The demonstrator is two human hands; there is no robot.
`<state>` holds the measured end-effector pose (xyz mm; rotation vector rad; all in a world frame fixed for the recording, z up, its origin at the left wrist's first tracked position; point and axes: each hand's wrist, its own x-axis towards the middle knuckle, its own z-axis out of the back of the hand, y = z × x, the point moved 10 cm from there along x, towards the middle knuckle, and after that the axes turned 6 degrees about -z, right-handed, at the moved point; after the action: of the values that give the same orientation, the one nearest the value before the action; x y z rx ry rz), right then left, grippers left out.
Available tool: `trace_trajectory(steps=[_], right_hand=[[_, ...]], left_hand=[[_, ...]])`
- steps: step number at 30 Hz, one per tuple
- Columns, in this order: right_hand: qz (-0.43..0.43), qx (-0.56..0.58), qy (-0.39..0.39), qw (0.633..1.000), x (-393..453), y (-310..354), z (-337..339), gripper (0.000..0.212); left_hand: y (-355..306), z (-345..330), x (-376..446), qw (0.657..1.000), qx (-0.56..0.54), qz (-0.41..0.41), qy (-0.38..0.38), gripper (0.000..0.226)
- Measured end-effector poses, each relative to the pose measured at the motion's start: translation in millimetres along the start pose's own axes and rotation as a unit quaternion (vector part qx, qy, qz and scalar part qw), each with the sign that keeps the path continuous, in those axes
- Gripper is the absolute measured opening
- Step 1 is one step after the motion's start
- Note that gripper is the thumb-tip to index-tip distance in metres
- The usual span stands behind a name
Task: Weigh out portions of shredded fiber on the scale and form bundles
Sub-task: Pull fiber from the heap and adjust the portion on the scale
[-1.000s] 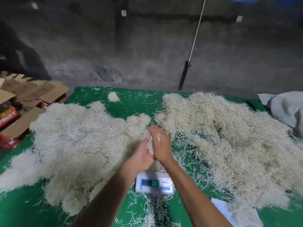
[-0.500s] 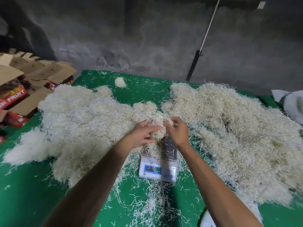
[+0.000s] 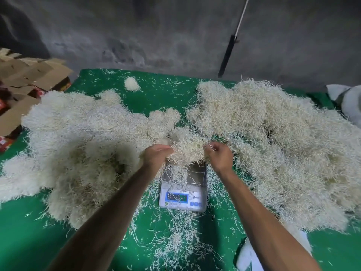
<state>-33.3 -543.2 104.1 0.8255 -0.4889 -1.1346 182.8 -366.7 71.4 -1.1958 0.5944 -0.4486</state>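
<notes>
A small white digital scale (image 3: 183, 194) sits on the green cloth (image 3: 152, 90), its pan strewn with loose strands. Above the pan's far end, a clump of pale shredded fiber (image 3: 187, 147) is stretched between my hands. My left hand (image 3: 156, 155) grips its left edge and my right hand (image 3: 218, 155) pinches its right edge. A large fiber pile (image 3: 78, 145) lies to the left and a bigger, looser pile (image 3: 283, 145) to the right. A small fiber ball (image 3: 131, 84) lies alone near the far edge.
Opened cardboard boxes (image 3: 23, 83) stand at the left edge of the cloth. A grey sack (image 3: 347, 102) lies at the far right. A pole (image 3: 230, 45) leans on the grey wall behind. White paper (image 3: 248, 257) lies near my right forearm.
My hands, pressed together over the scale a second ago, have moved apart and spread the clump wider. The scale pan now shows beneath them.
</notes>
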Motion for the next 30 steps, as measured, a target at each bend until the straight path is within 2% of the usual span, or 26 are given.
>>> trace_trajectory(steps=[8,11,13,15,17,19,24,27,30], right_hand=[[-0.063,-0.004,0.049,0.997,-13,-50,-33,0.024],[-0.079,-0.055,0.067,0.993,-22,-67,-44,0.023],[-0.107,-0.024,0.08,0.991,-25,-77,-50,0.018],[-0.119,0.033,0.072,0.99,-27,-77,-49,0.011],[-0.101,0.032,0.027,0.994,-27,-69,-37,0.007],[-0.082,0.014,-0.011,0.996,-26,-62,-24,0.017],[-0.061,0.013,-0.041,0.997,-24,-50,-10,0.032],[-0.037,0.014,-0.047,0.998,-28,-40,-8,0.038],[-0.035,0.014,-0.036,0.999,-35,-35,-11,0.058]], left_hand=[[41,14,-2,0.996,0.071,0.038,-0.037,0.021],[58,7,-8,0.996,0.046,0.073,-0.027,0.018],[62,7,-12,0.995,0.039,0.08,-0.036,0.016],[65,8,-14,0.995,0.023,0.089,-0.046,0.009],[64,10,-17,0.994,0.024,0.091,-0.054,0.021],[55,13,-21,0.995,0.026,0.07,-0.062,0.028],[30,16,-32,0.999,0.009,-0.016,-0.05,0.018],[33,14,-37,0.999,-0.025,0.015,-0.038,0.018],[37,9,-40,0.997,-0.063,0.054,-0.009,0.049]])
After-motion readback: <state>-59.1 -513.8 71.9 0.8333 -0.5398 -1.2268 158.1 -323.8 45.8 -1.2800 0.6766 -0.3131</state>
